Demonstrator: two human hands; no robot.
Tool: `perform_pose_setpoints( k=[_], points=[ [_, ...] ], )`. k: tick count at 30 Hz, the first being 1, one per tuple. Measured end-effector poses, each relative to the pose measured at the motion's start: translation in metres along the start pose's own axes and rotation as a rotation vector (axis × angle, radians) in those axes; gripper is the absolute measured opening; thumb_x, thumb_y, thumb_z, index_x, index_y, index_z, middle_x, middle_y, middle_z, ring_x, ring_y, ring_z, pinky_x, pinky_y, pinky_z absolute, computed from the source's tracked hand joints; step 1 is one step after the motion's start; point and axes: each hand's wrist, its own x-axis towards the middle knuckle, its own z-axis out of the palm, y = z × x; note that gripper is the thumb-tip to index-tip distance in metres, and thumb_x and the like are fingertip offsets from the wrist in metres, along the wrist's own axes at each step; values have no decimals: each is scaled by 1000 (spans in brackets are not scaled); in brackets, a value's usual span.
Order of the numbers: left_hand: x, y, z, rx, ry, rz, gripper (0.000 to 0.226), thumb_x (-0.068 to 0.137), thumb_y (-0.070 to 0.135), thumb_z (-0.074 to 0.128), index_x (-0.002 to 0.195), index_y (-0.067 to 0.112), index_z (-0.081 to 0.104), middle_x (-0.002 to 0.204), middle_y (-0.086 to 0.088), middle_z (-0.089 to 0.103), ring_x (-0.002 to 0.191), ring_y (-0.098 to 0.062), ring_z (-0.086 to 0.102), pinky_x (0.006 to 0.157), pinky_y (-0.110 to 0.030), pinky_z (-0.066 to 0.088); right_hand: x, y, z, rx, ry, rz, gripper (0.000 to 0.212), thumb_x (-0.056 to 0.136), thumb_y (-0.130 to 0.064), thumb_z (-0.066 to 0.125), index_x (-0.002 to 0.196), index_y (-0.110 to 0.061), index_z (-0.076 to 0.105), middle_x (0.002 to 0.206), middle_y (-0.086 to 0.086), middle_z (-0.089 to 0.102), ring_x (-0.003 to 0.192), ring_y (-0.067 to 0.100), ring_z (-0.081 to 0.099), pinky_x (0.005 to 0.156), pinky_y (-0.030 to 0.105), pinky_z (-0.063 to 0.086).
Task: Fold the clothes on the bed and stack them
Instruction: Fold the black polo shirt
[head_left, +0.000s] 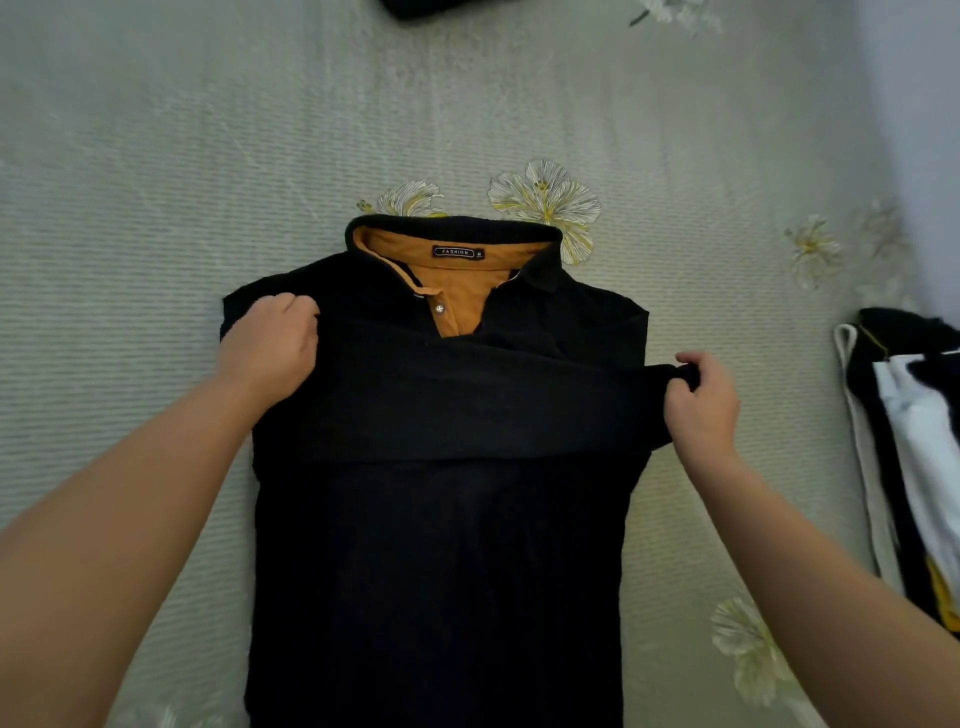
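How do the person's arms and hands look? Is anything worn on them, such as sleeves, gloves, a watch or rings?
Both forearms are bare as far as the picture shows; no sleeve reaches into view. The left hand and the right hand wear no gloves. No watch, bracelet or ring shows on either wrist or on the fingers that can be seen.

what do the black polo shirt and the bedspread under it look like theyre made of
Black polo shirt: soft matte knit, probably cotton; it drapes limply and shows no sheen, with a mustard lining inside the collar. Bedspread: pale woven or quilted fabric, judging by its fine ribbed lines and printed flowers. The exact fibre of either cannot be told.
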Motion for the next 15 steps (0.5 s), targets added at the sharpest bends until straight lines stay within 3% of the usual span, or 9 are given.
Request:
perform_pose_setpoints(
  k=[3,7,12,15],
  points=[
    [-5,-21,-10,34,20,73,23,92,8,40,92,-7,57,87,-24,63,82,-39,58,70,-43,39,4,-5,-5,-46,8,-29,36,83,1,43,117,-2,54,116,16,57,109,28,50,87,27,32],
    [-3,-44,-20,191,41,45,20,89,10,41,79,-2,54,76,-20,62,73,-36,57,64,-34,22,12,-12,9,-48,-19,22,44,86,-2,42,130,-4,42,116,16,54,102,25,49,84,29,33],
    [4,-46,-7,302,-22,-28,17,90,15,39,92,8,54,92,-10,59,92,-28,50,71,-32,19,29,-16,36,-159,13,-42,46,88,3,39,134,-1,38,130,21,47,120,33,43,99,36,34],
    [4,-39,4,292,46,-76,20,88,7,41,102,4,56,99,-16,55,96,-32,47,77,-38,21,34,-9,48,-236,14,-33,44,91,-1,38,135,-1,36,131,24,44,121,35,40,99,39,32]
  ],
)
